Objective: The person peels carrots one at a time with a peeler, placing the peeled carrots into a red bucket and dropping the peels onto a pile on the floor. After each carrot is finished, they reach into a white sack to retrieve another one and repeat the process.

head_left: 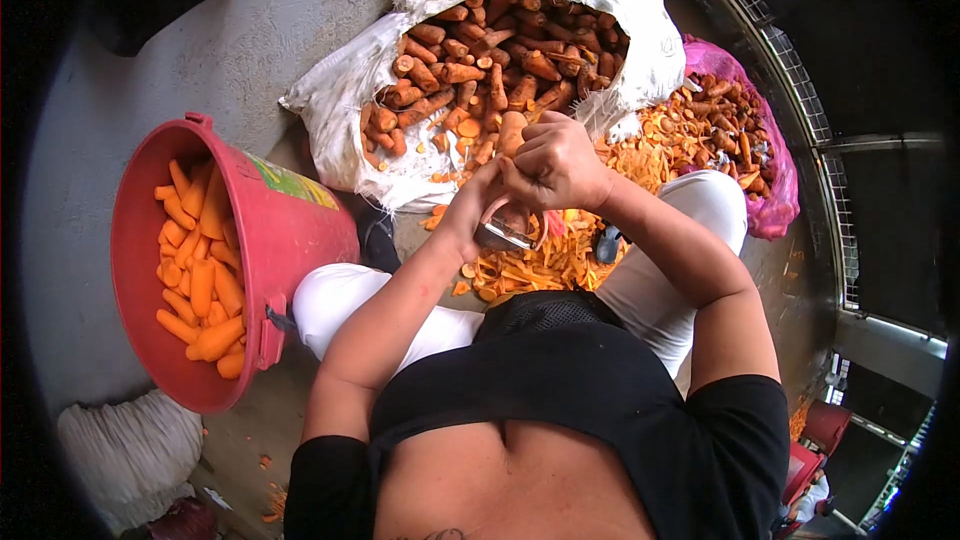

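Observation:
My left hand (470, 208) is closed around a carrot (512, 130), whose upper end shows above my fingers. My right hand (565, 162) makes a fist close against it, shut on a peeler (512, 234) with a metal blade. The peeler's frame lies across the lower part of the carrot, and its handle is hidden by the fingers. Below both hands is a pile of orange peelings (530, 268). Beyond them, an open white sack (335, 130) holds many unpeeled carrots (540, 65).
A red bucket (300, 225) with peeled carrots (202, 285) stands at left. At right is a pink bag (780, 202) with carrot pieces. A whitish sack (135, 450) lies lower left. Dark mesh fencing runs along the right. Red objects (805, 465) appear lower right.

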Motion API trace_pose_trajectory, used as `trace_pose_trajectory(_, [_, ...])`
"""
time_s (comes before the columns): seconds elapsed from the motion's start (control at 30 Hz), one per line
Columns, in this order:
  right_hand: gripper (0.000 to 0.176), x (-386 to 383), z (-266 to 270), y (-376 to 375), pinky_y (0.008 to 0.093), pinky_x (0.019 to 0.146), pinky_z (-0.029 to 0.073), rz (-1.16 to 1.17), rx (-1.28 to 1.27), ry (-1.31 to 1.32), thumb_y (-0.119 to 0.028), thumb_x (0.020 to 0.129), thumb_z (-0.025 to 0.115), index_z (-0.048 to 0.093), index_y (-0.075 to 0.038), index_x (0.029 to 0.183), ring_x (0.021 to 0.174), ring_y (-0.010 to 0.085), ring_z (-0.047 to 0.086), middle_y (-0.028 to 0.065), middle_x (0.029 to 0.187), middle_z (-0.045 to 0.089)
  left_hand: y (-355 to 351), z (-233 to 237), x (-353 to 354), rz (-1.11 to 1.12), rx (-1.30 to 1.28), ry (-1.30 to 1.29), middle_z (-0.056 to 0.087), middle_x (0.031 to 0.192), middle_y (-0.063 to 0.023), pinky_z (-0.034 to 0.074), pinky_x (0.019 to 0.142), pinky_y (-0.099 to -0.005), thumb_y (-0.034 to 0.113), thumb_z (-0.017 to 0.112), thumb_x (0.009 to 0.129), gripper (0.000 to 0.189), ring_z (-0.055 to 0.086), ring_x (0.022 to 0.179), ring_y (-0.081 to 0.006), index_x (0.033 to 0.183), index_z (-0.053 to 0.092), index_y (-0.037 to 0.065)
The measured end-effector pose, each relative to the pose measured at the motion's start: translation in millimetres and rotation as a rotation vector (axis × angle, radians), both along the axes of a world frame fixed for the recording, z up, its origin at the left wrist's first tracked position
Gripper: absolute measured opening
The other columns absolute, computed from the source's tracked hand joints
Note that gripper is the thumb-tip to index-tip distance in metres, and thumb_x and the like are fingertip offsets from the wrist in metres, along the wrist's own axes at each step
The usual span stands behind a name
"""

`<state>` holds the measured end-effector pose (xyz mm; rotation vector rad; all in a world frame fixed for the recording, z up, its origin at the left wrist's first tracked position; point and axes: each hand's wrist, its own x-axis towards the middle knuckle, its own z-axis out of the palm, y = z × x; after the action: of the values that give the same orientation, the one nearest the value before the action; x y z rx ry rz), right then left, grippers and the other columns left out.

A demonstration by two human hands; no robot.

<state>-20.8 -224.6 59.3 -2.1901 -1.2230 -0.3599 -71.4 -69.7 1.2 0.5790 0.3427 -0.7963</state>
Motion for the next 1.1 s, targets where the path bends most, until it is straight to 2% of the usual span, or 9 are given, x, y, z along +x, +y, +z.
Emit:
trace_pose_trajectory(0.07, [0.034,-0.6,-0.1,-0.6,0.0337,0.051,0.034,-0.001,0.018,0.016,-0.011,0.071,0.064,0.044,-0.011,0.043,0.048,0.0192,0.046,0.0002,0.047,0.047,4.5,-16.0,0.8,-0.038,-0.094,-0.044,0.064,0.1,-0.0099,0.057,0.076,-0.0353,0.037,0.041,0.097,0.038,0.066,0.087,-0.02,0.115,0.052,0.005])
trace_pose_trajectory(0.27, [0.033,0.0,-2.3,-2.5,0.0342,0.051,0.035,0.035,0.031,0.053,-0.012,0.073,0.063,0.046,-0.009,0.044,0.05,0.0206,0.05,0.0016,0.049,0.05,-1.1,-4.8,1.5,0.018,-0.057,0.02,0.064,0.102,-0.0112,0.056,0.08,-0.037,0.034,0.038,0.098,0.039,0.067,0.087,-0.0209,0.117,0.051,0.003])
trace_pose_trajectory(0.37, [0.033,-1.1,2.1,-1.8,0.0345,0.052,0.037,0.035,0.039,0.069,-0.012,0.073,0.062,0.047,-0.008,0.044,0.052,0.021,0.053,0.0028,0.05,0.052,0.6,4.1,0.4,-0.015,0.018,-0.004,0.063,0.102,-0.0113,0.057,0.078,-0.0368,0.032,0.037,0.097,0.038,0.066,0.087,-0.0205,0.117,0.051,0.003])
trace_pose_trajectory(0.47, [0.031,-1.2,-2.9,-1.6,0.0347,0.052,0.039,0.03,0.066,0.091,-0.012,0.073,0.061,0.048,-0.007,0.045,0.053,0.0215,0.054,0.0039,0.051,0.054,4.6,-11.6,1.7,-0.034,-0.123,0.001,0.064,0.1,-0.0113,0.058,0.076,-0.0358,0.032,0.037,0.097,0.038,0.066,0.086,-0.0201,0.117,0.052,0.003])
trace_pose_trajectory(0.67, [0.03,-2.1,-8.2,-2.2,0.0354,0.052,0.04,0.009,0.08,0.091,-0.011,0.072,0.062,0.051,-0.006,0.045,0.05,0.0225,0.054,0.0047,0.049,0.053,5.6,-11.1,1.4,-0.068,-0.099,-0.037,0.064,0.1,-0.0105,0.058,0.074,-0.0355,0.031,0.037,0.097,0.036,0.067,0.085,-0.0195,0.116,0.051,0.003])
trace_pose_trajectory(0.77, [0.031,0.7,-15.7,-3.9,0.0356,0.052,0.041,-0.03,0.132,0.074,-0.011,0.072,0.062,0.05,-0.006,0.045,0.046,0.024,0.052,0.0051,0.047,0.052,0.6,14.2,-2.2,-0.044,0.137,-0.133,0.065,0.093,-0.0118,0.058,0.07,-0.0353,0.033,0.037,0.098,0.038,0.067,0.077,-0.022,0.113,0.053,0.002])
trace_pose_trajectory(0.87, [0.027,29.9,-13.8,-37.0,0.0368,0.051,0.045,-0.238,-0.077,0.06,-0.022,0.071,0.064,0.061,-0.008,0.048,0.047,0.0254,0.055,0.0094,0.049,0.055,5.2,8.6,-15.1,-0.201,-0.077,-0.041,0.065,0.084,-0.0141,0.057,0.063,-0.0352,0.037,0.035,0.099,0.042,0.067,0.067,-0.0251,0.11,0.054,0.001])
trace_pose_trajectory(0.9, [0.029,34.3,-14.9,-42.1,0.0371,0.05,0.045,-0.223,-0.089,0.03,-0.023,0.073,0.064,0.062,-0.007,0.048,0.045,0.0267,0.054,0.0097,0.048,0.054,2.8,7.4,-17.4,-0.179,0.001,-0.008,0.065,0.078,-0.0158,0.056,0.058,-0.0352,0.038,0.035,0.099,0.043,0.065,0.06,-0.0271,0.107,0.056,0.001])
trace_pose_trajectory(1.1, [0.032,43.5,-23.2,-48.7,0.0373,0.047,0.046,-0.337,-0.069,0.179,-0.025,0.076,0.061,0.062,-0.006,0.05,0.045,0.0294,0.056,0.0136,0.048,0.053,7.1,18.2,-15.6,-0.219,0.043,-0.105,0.064,0.08,-0.015,0.056,0.056,-0.0342,0.039,0.038,0.098,0.043,0.065,0.061,-0.0249,0.113,0.053,0.001])
